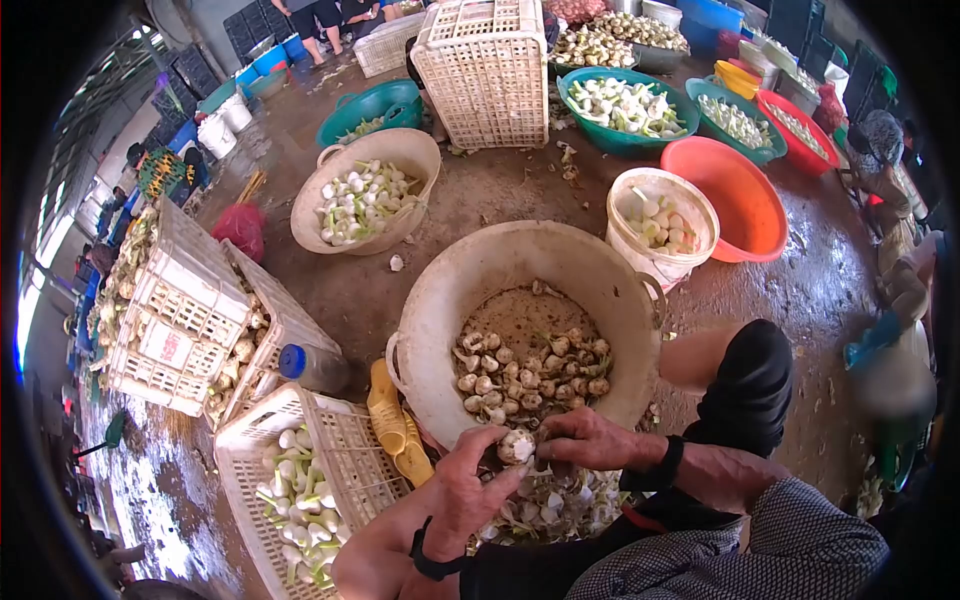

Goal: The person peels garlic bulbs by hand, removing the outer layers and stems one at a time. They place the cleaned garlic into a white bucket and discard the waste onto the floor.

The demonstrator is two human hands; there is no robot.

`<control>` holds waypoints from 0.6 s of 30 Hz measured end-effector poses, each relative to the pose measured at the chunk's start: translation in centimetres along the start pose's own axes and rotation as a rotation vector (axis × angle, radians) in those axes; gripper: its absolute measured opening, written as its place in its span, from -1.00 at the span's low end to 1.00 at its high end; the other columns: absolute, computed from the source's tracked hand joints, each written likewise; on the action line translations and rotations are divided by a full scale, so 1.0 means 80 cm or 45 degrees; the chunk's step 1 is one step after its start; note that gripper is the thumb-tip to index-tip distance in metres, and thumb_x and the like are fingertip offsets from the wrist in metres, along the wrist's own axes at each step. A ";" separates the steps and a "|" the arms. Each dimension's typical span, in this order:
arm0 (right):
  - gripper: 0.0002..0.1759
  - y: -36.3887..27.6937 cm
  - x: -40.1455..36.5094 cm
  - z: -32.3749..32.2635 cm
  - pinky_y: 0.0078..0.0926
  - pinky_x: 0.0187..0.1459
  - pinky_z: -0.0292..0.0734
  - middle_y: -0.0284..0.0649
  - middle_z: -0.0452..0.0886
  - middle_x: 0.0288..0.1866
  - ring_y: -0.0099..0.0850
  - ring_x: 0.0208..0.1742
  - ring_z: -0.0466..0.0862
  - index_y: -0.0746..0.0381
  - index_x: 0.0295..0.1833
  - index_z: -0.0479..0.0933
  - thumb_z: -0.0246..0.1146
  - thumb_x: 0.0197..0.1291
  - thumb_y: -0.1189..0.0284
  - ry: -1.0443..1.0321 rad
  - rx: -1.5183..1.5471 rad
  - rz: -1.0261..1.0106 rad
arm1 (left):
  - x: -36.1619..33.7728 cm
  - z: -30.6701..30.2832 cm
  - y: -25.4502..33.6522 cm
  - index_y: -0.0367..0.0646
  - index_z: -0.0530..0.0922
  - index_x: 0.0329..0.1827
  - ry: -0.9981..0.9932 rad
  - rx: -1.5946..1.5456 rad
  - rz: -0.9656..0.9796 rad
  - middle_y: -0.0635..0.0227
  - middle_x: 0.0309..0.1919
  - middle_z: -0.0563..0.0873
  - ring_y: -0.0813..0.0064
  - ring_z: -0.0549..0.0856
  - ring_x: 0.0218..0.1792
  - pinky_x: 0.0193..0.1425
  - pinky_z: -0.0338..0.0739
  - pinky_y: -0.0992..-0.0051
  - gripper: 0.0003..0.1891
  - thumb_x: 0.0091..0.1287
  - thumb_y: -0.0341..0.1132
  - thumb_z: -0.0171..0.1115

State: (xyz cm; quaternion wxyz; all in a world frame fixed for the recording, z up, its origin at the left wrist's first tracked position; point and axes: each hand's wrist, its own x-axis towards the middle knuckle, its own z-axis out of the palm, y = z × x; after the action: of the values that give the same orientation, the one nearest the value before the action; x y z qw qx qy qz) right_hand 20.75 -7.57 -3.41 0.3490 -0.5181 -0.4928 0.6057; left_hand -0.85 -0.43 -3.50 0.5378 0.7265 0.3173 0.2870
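Observation:
A garlic bulb (517, 447), its pale side facing up, is gripped in the fingers of my left hand (468, 492). Close beside it, my right hand (592, 440) is closed, fingers curled at the bulb's right side; what it holds, if anything, is hidden. Both hands are over the near rim of a large beige tub (530, 245). Inside the tub lie several unpeeled garlic bulbs (530, 378) with dirty skins and short stems. Below my hands, a heap of pale garlic skins and pieces (560, 505) shows between my legs.
At left stand a crate of white peeled garlic (300, 500), a yellow shoe (395, 420), a blue-lidded jar (315, 367) and stacked crates (180, 310). Ahead are a basin of garlic (365, 200), a white bucket (660, 225) and an orange basin (735, 200). Other people sit around the edges.

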 end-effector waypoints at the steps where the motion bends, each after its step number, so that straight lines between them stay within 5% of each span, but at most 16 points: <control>1: -0.71 -0.002 0.000 0.001 -0.54 -0.41 0.53 -0.30 0.62 -0.50 -0.56 -0.48 0.61 0.35 -0.15 0.57 0.20 0.36 0.29 -0.006 0.061 0.048 | 0.000 0.000 0.000 -0.30 0.54 0.08 0.002 0.000 0.001 0.23 -0.05 0.65 0.49 0.66 -0.07 0.02 0.58 0.50 -0.50 0.02 -0.51 0.47; 18: -0.78 0.002 0.008 0.017 -0.60 -0.55 0.36 -0.36 0.55 -0.55 -0.61 -0.58 0.47 0.31 -0.32 0.54 0.24 0.31 0.37 0.115 0.495 0.116 | 0.004 0.015 0.004 -0.24 0.49 0.01 0.195 0.463 0.286 0.14 -0.10 0.65 0.31 0.72 -0.18 -0.11 0.63 0.45 -0.47 -0.05 -0.46 0.54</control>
State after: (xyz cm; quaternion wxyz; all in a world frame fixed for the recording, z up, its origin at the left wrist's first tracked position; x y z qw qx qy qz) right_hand 19.28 -7.36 -3.74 0.4364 -0.4892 -0.3267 0.6808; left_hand 0.29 -0.98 -3.46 0.3370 0.8184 0.3207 0.3373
